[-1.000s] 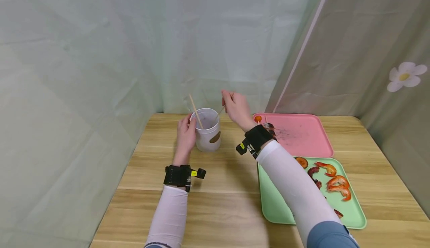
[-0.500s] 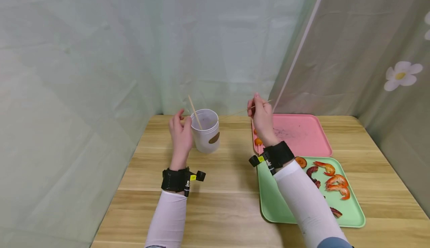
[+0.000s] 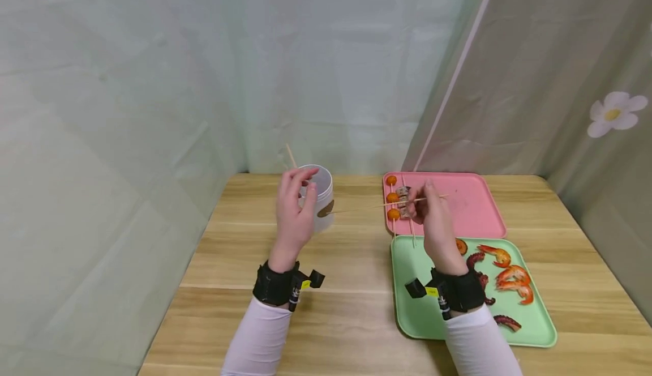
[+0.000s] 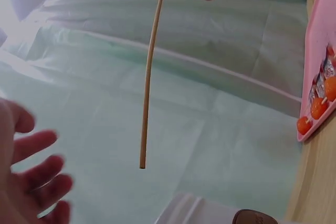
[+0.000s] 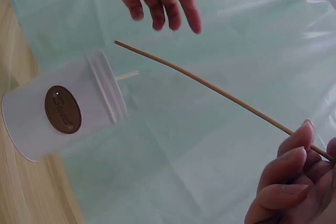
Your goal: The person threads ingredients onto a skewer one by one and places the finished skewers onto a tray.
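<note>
My right hand [image 3: 435,226] pinches a thin wooden skewer [image 5: 210,86] near one end, in front of the pink tray. The skewer's other end points left, toward my left hand [image 3: 295,212]. That hand hangs in front of the white cup [image 3: 322,186] with its fingers spread and nothing in them, as the left wrist view also shows. The cup carries a brown oval label [image 5: 63,109], and another stick [image 3: 291,155] pokes up out of it. Much of the cup's left side is hidden behind my left hand in the head view.
On the pink tray [image 3: 474,206] lie a skewer of orange balls [image 3: 393,197] and one of greyish pieces [image 3: 403,192]. The green tray [image 3: 417,308] in front bears shrimp [image 3: 511,274], tentacle pieces [image 3: 507,323] and a round slice [image 3: 461,246]. A curtain [image 3: 326,70] hangs behind the table.
My right hand has drawn the skewer out of the cup and carried it right and nearer. My left hand has let go of the cup's rim and come in front of it.
</note>
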Motion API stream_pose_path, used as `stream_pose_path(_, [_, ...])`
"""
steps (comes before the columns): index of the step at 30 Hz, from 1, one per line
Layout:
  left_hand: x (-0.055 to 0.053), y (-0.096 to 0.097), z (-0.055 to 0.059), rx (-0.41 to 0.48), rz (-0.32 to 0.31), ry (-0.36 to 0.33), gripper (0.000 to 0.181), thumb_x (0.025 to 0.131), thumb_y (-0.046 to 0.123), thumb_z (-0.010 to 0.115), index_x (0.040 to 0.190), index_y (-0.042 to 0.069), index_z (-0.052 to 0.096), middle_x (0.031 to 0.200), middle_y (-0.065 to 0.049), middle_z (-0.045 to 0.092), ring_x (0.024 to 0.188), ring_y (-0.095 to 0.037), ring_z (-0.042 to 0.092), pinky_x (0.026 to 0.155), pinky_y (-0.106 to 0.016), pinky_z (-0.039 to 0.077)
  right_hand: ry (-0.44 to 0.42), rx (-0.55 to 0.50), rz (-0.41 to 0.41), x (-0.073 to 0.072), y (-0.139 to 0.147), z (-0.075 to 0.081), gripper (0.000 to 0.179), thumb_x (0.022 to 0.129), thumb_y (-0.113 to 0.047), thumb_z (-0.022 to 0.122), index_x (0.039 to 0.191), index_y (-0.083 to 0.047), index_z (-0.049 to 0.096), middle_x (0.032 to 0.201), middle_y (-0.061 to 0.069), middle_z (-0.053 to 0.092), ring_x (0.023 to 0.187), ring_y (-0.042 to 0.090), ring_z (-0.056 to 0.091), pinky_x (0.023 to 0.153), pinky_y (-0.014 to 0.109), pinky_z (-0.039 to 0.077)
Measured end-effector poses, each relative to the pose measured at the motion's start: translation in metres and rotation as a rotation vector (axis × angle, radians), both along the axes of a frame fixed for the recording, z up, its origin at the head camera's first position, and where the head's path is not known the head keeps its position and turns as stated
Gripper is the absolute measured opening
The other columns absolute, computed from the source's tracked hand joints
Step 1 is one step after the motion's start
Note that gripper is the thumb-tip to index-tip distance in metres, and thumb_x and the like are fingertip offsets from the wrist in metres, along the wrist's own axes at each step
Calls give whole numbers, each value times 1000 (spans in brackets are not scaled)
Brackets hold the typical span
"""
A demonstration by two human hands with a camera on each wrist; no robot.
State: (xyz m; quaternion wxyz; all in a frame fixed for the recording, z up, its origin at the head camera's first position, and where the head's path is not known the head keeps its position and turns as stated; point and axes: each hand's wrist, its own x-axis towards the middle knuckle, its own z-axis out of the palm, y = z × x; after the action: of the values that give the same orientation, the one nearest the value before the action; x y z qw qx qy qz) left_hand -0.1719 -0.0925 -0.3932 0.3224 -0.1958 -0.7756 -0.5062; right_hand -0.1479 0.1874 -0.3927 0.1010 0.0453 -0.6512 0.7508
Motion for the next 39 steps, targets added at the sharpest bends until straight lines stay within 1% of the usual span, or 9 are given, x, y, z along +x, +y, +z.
stream_pose_path(3, [3, 4, 0, -119, -129, -52, 31, 110, 17, 57, 131, -1, 70, 126, -15, 61, 112, -31, 57, 93, -45, 48, 2, 10, 9, 7, 4, -2, 60, 118, -43, 33, 100, 9, 55, 75, 3, 53, 69, 18, 47, 65, 30, 37])
stream_pose_path(7, [7, 13, -5, -272, -262, -145, 31, 112, 20, 57, 135, 3, 69, 126, -10, 66, 115, -26, 61, 98, -46, 51, -6, 4, 20, 10, 7, -6, 60, 118, -47, 33, 99, 4, 57, 76, 2, 54, 70, 17, 46, 65, 31, 35])
stream_pose_path(12, [10, 26, -11, -438, -345, -181, 30, 113, 23, 57, 132, 5, 72, 117, -6, 72, 104, -19, 65, 92, -39, 54, -20, -26, 44, 9, 5, -9, 59, 117, -49, 34, 98, 2, 58, 76, 3, 54, 68, 17, 47, 64, 30, 36])
stream_pose_path(15, [12, 29, -13, -483, -352, -192, 26, 112, 22, 59, 124, 6, 76, 112, -3, 75, 97, -15, 67, 86, -35, 55, -21, -35, 49, 11, 3, -10, 57, 118, -45, 32, 99, 1, 58, 76, 3, 54, 68, 16, 47, 63, 30, 36])
stream_pose_path(20, [13, 28, -13, -466, -359, -177, 17, 109, 14, 64, 112, 7, 79, 105, -3, 78, 95, -15, 71, 85, -35, 58, -23, -11, 55, 13, 2, -10, 57, 118, -45, 32, 101, 3, 57, 77, 3, 54, 69, 16, 49, 63, 29, 37])
stream_pose_path(23, [13, 26, -13, -458, -365, -156, 16, 108, 10, 64, 109, 5, 79, 104, -4, 78, 96, -17, 73, 85, -36, 59, -4, 9, 82, 14, 4, -9, 56, 118, -46, 31, 108, 3, 56, 77, 3, 54, 70, 16, 50, 62, 28, 37])
stream_pose_path(27, [12, 23, -11, -444, -350, -152, 16, 108, 8, 63, 108, 4, 78, 103, -6, 79, 94, -18, 73, 84, -37, 59, 52, 9, 116, 15, 10, -6, 56, 118, -48, 23, 119, -4, 57, 78, 3, 55, 68, 16, 46, 60, 30, 32])
stream_pose_path(31, [10, 20, -9, -418, -327, -163, 17, 110, 7, 59, 110, 2, 75, 103, -9, 78, 95, -21, 73, 84, -40, 58, 91, 5, 94, 16, 20, -2, 60, 116, -54, 22, 125, -10, 61, 76, 2, 56, 64, 16, 42, 58, 35, 26])
stream_pose_path(39, [14, 12, -7, -447, -263, -186, 12, 109, 5, 58, 101, 4, 66, 94, -9, 72, 86, -24, 67, 80, -44, 56, 69, 159, 52, 31, 52, 9, 69, 116, -54, 20, 128, -2, 63, 75, 5, 56, 63, 20, 44, 57, 34, 31])
